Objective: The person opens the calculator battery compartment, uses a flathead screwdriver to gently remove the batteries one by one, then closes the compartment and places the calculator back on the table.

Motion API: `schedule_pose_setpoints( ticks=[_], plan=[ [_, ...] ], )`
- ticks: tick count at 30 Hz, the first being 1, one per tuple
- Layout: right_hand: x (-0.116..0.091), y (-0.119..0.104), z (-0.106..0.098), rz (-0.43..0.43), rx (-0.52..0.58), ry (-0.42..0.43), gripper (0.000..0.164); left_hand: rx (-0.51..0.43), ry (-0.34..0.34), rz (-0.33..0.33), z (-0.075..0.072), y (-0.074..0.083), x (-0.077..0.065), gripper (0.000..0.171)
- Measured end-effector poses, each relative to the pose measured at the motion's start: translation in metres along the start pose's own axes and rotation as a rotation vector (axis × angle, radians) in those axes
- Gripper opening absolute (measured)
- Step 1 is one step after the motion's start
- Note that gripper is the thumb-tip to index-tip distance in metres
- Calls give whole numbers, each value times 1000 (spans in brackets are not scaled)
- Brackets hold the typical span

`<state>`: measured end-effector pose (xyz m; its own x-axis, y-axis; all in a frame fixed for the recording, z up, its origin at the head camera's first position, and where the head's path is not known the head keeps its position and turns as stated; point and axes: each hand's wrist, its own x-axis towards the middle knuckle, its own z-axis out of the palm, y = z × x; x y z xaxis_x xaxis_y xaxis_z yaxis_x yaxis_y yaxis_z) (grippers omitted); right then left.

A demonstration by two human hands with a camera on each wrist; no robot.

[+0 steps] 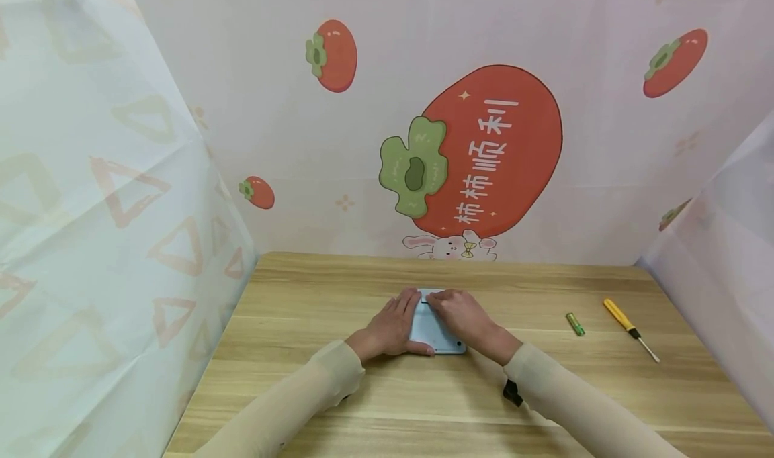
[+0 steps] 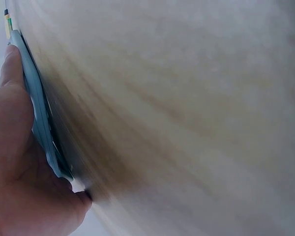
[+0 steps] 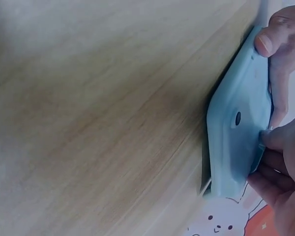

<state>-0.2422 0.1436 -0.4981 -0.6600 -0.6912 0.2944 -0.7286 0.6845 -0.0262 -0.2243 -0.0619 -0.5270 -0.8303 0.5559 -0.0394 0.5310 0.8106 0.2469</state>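
Observation:
A light blue, flat plastic device (image 1: 432, 330) with rounded corners lies on the wooden table. My left hand (image 1: 390, 325) grips its left side, the thumb along the near edge and the fingers toward the far edge. At its far part my right hand (image 1: 464, 315) has curled fingertips beside a small dark slot (image 1: 426, 301). In the right wrist view, the right thumb presses on the blue surface (image 3: 231, 147) while the other fingers bend round the far edge, pinching there. What lies under those fingertips is partly hidden. The left wrist view shows the device's side edge (image 2: 37, 98) against the left palm.
To the right lie a small green battery (image 1: 575, 324) and a screwdriver (image 1: 629, 327) with a yellow and black handle, its shaft pointing nearer. A printed cloth (image 1: 290, 142) with persimmons stands behind the wooden table (image 1: 314, 280), and more cloth hangs at both sides.

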Motion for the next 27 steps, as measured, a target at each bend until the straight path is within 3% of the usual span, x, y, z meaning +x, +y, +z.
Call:
schedule_pose_setpoints(
  ticks=[7, 10, 14, 17, 27],
  plan=[
    [0, -2, 0, -16, -42, -44, 28, -2, 32, 15, 14, -9, 6, 121],
    [0, -2, 0, 5, -13, -51, 28, 5, 15, 5, 9, -6, 4, 121],
    [1, 0, 1, 64, 106, -26, 24, 11, -7, -3, 1, -1, 1, 120],
    [4, 3, -1, 111, 208, -3, 20, 5, 1, 6, 5, -3, 2, 120],
    [14, 13, -8, 205, 363, -74, 19, 6, 8, 9, 3, -1, 1, 119]
  ],
)
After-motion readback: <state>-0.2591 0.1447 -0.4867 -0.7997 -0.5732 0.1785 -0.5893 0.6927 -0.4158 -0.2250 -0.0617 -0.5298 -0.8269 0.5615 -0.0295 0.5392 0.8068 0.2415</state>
